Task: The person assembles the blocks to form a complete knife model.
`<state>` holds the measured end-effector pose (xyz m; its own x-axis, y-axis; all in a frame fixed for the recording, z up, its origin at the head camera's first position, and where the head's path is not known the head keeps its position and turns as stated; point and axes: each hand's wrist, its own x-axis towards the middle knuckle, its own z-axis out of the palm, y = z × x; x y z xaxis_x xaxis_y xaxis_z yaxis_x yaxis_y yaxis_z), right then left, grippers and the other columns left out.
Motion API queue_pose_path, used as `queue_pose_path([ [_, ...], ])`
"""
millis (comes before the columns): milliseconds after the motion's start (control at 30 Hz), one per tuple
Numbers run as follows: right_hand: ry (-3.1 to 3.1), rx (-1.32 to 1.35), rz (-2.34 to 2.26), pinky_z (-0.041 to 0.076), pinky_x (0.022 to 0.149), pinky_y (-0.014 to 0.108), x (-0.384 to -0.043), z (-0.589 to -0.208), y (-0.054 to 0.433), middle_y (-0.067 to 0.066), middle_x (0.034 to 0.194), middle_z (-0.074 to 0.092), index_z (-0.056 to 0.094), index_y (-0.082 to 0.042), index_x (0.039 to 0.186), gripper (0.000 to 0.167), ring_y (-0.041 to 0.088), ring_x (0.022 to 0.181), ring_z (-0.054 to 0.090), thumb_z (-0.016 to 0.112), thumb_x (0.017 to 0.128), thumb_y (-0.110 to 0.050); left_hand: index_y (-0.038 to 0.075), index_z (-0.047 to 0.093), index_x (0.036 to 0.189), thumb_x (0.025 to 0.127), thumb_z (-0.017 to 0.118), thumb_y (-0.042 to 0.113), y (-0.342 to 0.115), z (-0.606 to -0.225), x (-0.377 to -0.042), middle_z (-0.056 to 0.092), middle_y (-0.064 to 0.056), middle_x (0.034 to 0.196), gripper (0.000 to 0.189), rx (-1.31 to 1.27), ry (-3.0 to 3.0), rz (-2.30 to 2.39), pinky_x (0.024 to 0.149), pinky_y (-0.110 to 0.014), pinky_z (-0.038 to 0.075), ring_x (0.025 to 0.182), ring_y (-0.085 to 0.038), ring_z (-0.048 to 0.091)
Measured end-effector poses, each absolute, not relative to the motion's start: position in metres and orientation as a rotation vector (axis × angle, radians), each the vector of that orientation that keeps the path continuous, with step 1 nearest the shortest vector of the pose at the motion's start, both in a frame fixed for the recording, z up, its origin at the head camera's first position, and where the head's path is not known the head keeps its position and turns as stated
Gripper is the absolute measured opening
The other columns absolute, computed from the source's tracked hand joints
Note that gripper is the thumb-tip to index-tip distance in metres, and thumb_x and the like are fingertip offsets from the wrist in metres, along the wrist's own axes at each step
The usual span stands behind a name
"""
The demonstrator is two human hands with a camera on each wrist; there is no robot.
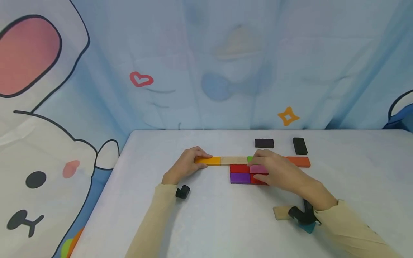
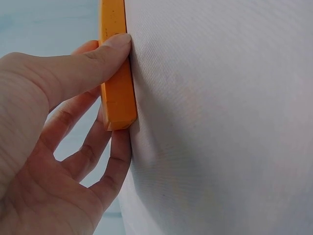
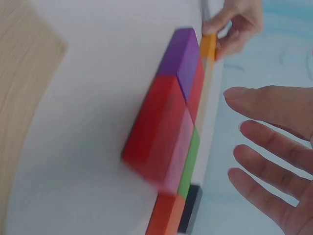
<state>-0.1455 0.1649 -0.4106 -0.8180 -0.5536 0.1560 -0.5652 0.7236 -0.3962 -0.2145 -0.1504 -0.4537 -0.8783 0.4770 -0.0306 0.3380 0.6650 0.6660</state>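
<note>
My left hand pinches the left end of a yellow-orange block between thumb and fingers. That block begins a row with a plain wooden block, a green block and an orange block. Against the row's near side lie a red block and a pink block. A purple block and a second red block sit in front of them. Over the green and pink blocks is my right hand, fingers spread and apart from the blocks in the right wrist view.
Two black blocks lie separately behind the row. Near my right wrist are a loose wooden block and a teal block, partly hidden by the wrist camera. A printed curtain hangs at the table's far edge.
</note>
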Motion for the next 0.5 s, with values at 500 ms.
queue_pose_path([
  [500, -2.999, 0.901, 0.512, 0.064, 0.08, 0.044, -0.138, -0.43, 0.184, 0.009, 0.105, 0.067, 0.08, -0.007, 0.106, 0.037, 0.029, 0.099, 0.067, 0.096, 0.073, -0.01, 0.009, 0.077, 0.126, 0.093, 0.079, 0.003, -0.151, -0.453, -0.213, 0.069, -0.005, 0.12, 0.034, 0.67, 2.674, 1.024, 0.11, -0.038, 0.049, 0.116, -0.025, 0.062],
])
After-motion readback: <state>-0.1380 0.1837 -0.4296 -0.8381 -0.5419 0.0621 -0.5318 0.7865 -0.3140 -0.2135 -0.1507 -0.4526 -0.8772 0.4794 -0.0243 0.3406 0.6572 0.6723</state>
